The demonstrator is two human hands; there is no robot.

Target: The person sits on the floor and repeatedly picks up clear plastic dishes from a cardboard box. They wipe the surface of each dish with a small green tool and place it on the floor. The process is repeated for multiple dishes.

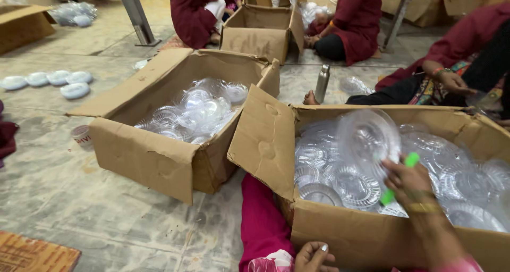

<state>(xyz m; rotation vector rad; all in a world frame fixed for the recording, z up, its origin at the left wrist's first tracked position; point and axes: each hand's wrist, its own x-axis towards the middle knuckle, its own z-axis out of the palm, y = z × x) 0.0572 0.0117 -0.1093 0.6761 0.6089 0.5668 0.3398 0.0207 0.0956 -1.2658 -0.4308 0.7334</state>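
My right hand (406,182) is raised over a cardboard box (340,235) full of clear plastic lids. It grips a green tool (399,177) and pinches one round clear lid (366,139), which stands tilted above the pile. My left hand (314,257) rests low at the front of that box, fingers curled, on a pink cloth over my leg (260,224). A gold bangle sits on my right wrist.
A second open cardboard box (154,155) with more clear lids stands to the left. White lids (48,80) lie on the floor at far left. A steel bottle (322,83) stands behind. Several people in maroon sit around other boxes at the back and right.
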